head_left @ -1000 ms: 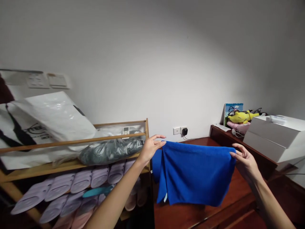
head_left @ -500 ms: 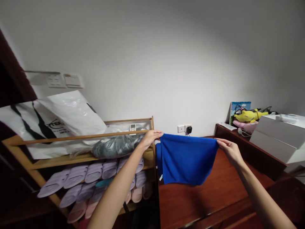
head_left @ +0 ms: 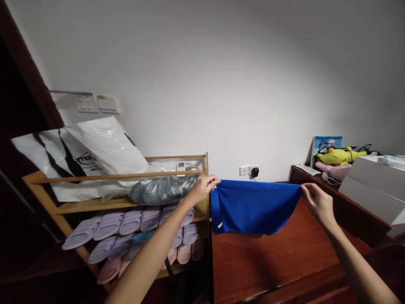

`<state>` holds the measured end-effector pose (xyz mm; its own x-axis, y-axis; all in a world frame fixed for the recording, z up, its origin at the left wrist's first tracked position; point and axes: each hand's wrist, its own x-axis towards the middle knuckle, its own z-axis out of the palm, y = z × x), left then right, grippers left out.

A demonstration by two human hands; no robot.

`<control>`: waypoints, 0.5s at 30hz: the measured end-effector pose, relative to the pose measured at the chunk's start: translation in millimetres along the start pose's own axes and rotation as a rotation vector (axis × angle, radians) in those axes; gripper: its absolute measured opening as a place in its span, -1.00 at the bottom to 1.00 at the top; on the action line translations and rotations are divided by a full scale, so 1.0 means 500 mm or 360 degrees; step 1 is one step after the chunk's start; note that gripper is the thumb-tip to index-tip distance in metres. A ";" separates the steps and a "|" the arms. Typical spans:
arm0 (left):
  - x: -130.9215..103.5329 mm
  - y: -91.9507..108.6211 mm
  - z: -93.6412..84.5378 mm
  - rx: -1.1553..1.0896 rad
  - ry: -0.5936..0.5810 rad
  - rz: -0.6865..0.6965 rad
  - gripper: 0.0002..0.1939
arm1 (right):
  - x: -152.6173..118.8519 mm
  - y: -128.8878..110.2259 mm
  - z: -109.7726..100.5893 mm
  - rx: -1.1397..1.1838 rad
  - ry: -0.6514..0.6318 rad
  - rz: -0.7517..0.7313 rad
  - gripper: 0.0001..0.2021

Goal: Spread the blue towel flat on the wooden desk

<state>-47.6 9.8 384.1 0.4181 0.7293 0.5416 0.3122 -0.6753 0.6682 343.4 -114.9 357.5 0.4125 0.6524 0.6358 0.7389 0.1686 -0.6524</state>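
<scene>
A blue cloth (head_left: 257,207) hangs stretched between my two hands, its top edge nearly straight. My left hand (head_left: 202,188) pinches its upper left corner, close to the end of the shoe rack. At the opposite corner, my right hand (head_left: 318,202) grips the cloth between thumb and fingers. The lower part droops over a reddish-brown wooden tabletop (head_left: 240,266). A small white tag (head_left: 220,225) shows near the lower left, where another layer of blue fabric is visible. Whether the bottom edge touches the wood I cannot tell.
On the left stands a wooden shoe rack (head_left: 107,179) with several slippers (head_left: 112,223), a white bag (head_left: 85,156) and a plastic-wrapped bundle (head_left: 164,189). A black plug (head_left: 255,172) sits in the wall socket. To the right are a yellow plush toy (head_left: 338,156) and a white box (head_left: 373,181).
My right hand has moved right, drawing the cloth's top edge wider. The cloth's lower edge sits higher. The whole view has shifted slightly, with the surroundings moving right.
</scene>
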 end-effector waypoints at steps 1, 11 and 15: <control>-0.011 0.010 -0.004 0.0040 -0.0006 0.0042 -0.77 | -0.008 -0.001 -0.008 -0.0076 0.0018 -0.0054 -0.67; -0.153 0.092 -0.039 0.0414 -0.0117 0.0318 -0.71 | -0.107 0.011 -0.089 -0.0305 -0.0084 -0.0245 -0.70; -0.206 0.108 -0.049 0.0355 -0.0225 0.0210 -0.64 | -0.137 0.024 -0.109 -0.0133 -0.0220 -0.0183 -0.71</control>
<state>-94.5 -99.3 376.9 0.5773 0.6216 0.5296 0.4206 -0.7822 0.4596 353.0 -197.9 328.9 0.2500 0.7284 0.6379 0.8212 0.1896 -0.5383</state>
